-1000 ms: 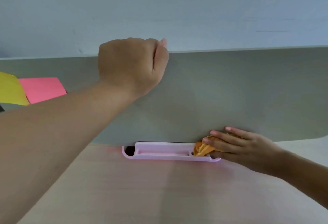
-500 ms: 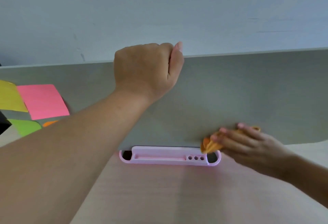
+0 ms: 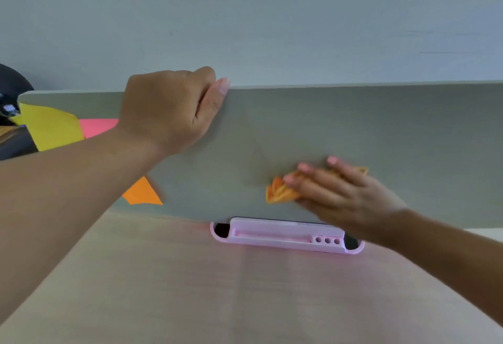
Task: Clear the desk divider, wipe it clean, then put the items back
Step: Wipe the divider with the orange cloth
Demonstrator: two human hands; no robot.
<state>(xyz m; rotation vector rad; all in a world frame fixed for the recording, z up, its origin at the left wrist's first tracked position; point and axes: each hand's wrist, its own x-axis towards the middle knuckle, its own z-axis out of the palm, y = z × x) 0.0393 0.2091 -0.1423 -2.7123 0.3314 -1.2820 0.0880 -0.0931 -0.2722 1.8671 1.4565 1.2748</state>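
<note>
A grey desk divider (image 3: 394, 131) stands upright across the back of the desk. My left hand (image 3: 168, 109) grips its top edge, fingers curled over the far side. My right hand (image 3: 340, 193) presses a crumpled orange cloth (image 3: 280, 193) flat against the divider's lower middle face. Sticky notes cling to the divider's left part: a yellow note (image 3: 51, 125), a pink note (image 3: 95, 127) and an orange note (image 3: 143, 193), all partly hidden behind my left forearm.
A pink plastic pen tray (image 3: 285, 237) sits on the light wooden desk (image 3: 245, 289) at the divider's foot, just below my right hand. A dark object (image 3: 11, 84) shows at the far left edge. A pale wall rises behind the divider.
My right hand has slid the cloth up off the pen tray and onto the divider's face. The view has shifted, showing more of the divider's left end and the notes.
</note>
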